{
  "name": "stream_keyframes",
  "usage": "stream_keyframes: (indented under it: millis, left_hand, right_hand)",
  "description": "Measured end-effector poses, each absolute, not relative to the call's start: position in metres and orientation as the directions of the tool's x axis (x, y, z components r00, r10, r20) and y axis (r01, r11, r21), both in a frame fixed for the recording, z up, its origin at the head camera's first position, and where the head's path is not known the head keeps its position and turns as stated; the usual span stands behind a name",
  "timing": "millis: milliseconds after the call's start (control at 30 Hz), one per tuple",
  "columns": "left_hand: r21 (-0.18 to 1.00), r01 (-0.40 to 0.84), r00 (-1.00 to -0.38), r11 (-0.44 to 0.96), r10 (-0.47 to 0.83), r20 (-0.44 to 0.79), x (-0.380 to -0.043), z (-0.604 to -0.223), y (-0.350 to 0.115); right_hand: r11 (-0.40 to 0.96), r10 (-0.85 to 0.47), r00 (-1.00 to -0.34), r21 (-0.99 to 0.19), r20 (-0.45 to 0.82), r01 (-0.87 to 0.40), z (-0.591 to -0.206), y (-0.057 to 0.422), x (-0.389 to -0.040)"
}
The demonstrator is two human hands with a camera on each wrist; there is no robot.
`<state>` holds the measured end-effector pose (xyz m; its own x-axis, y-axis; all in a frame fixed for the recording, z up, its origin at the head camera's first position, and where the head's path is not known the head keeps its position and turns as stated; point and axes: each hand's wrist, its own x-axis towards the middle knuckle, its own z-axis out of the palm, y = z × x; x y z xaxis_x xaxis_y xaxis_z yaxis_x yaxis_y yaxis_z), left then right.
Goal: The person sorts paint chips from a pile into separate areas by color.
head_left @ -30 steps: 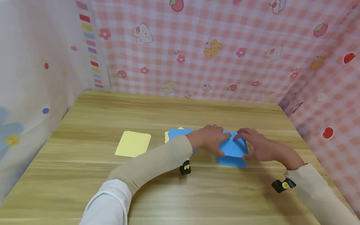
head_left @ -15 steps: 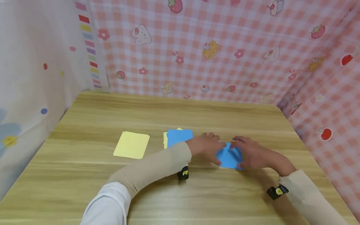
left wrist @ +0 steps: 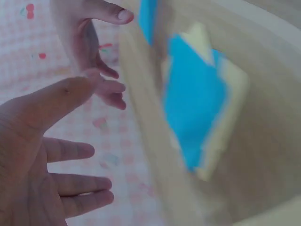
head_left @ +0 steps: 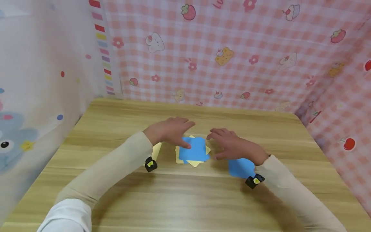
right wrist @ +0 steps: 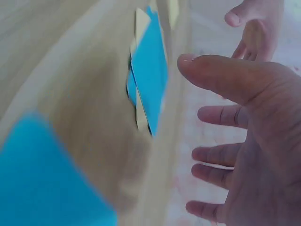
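Note:
A loose pile of blue and yellow square cards [head_left: 192, 149] lies at the middle of the table, its layers turned at different angles with a blue one on top. My left hand [head_left: 171, 130] hovers at the pile's left, fingers spread and thumb over the blue card. To the right of the pile is my right hand [head_left: 234, 145], fingers apart, holding nothing. Below its wrist lie blue cards [head_left: 241, 168], partly covered by the arm. Yellow cards [head_left: 156, 150] at the left are mostly hidden behind the left sleeve. Both palms look bare in the wrist views [left wrist: 28, 188].
The wooden table [head_left: 185, 199] is backed by a pink checked cloth [head_left: 203, 38] with cartoon prints. A white printed cloth [head_left: 43, 64] hangs on the left, and more checked cloth on the right. A small black device [head_left: 151, 164] sits at each wrist.
Both hands have let go of the blue cards at the right, which first came nearer the front. The hands then moved left to either side of the middle pile. The head view shifted slightly.

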<state>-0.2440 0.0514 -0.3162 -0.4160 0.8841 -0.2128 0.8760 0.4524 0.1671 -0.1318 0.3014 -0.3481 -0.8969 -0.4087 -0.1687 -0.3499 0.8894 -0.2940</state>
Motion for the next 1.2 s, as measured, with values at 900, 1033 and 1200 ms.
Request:
stream_keyframes:
  millis: [900,1033,1200]
  left_hand:
    - [0.175,0.89,-0.392,0.421,0.903,-0.176,-0.246,-0.381,0.046]
    - [0.186,0.877,-0.406,0.442,0.891,-0.204,-0.244,-0.381,0.045]
    - [0.169,0.886,-0.393,0.432,0.893,-0.22,-0.241,-0.381,0.041]
  right_hand:
    - [0.854,-0.48,-0.862,-0.314,-0.165,-0.415,-0.386,0.27,-0.152]
    - [0.852,-0.493,-0.849,-0.299,-0.187,-0.429,-0.384,0.27,-0.148]
    - [0.849,-0.509,-0.844,-0.26,-0.17,-0.46,-0.385,0.268,-0.145]
